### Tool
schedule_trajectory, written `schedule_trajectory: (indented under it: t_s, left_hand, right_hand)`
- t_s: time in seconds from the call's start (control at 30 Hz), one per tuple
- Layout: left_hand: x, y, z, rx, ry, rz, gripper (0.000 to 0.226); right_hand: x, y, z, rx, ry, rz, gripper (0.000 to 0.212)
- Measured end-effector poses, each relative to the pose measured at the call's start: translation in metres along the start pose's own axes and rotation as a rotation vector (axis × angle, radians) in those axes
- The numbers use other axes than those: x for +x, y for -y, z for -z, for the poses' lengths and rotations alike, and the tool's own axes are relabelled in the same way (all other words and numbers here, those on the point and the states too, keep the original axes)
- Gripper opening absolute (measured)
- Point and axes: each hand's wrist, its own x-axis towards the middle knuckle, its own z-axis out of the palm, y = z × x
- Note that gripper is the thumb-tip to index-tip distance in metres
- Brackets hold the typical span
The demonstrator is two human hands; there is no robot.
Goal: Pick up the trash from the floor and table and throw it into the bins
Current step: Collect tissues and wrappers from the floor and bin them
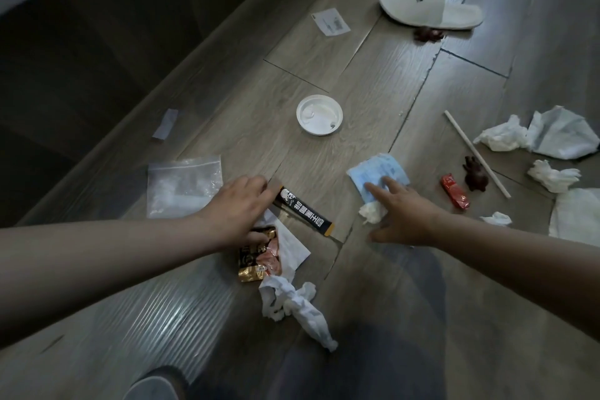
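Note:
Trash lies scattered on the wooden floor. My left hand point(240, 204) pinches a gold snack wrapper point(256, 258) under its thumb, with a white paper napkin point(292, 248) beside it. Its fingers reach the end of a black stick sachet point(305, 214). My right hand point(406, 214) is spread, fingertips resting on a blue packet point(376, 170). A small white tissue wad point(373, 213) sits between its thumb and forefinger; I cannot tell whether it is gripped. A crumpled tissue point(292, 305) lies below the wrapper. No bin is in view.
Also on the floor: a clear zip bag point(181, 188), a white cup lid point(319, 114), a paper label point(331, 21), a white slipper point(428, 8), a red wrapper point(454, 195), a paper straw point(474, 153) and several tissues point(500, 135). Dark furniture point(97, 42) runs along the left.

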Motion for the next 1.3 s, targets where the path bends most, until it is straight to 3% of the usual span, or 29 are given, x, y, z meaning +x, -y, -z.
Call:
schedule_trajectory:
  t_s: [0.1,0.3,0.43,0.9,1.17,1.3]
  left_hand:
    - [0.003,-0.007,0.009,-0.089,0.019,-0.034,0.098]
    - [0.003,-0.058,0.019,-0.214,0.392,0.028,0.133]
    - [0.001,-0.075,0.008,-0.196,0.503,0.141,0.144]
    - [-0.011,-0.049,-0.001,-0.051,0.265,0.072,0.121]
    - [-0.009,-0.035,0.003,-0.031,0.224,-0.009,0.127]
    - [-0.007,-0.032,0.0,-0.051,0.193,-0.054,0.103]
  right_hand:
    - [-0.01,0.002,-0.01,0.01,0.008,0.02,0.102]
    - [-0.017,0.003,-0.015,0.002,0.001,0.025,0.103]
    - [-0.016,0.004,-0.015,0.012,-0.007,0.028,0.104]
    - [-0.014,0.009,-0.027,0.118,-0.077,-0.021,0.12]
    - [-0.003,-0.001,-0.012,-0.071,-0.195,-0.011,0.133]
    - [0.005,-0.005,-0.009,-0.063,-0.144,0.007,0.134]
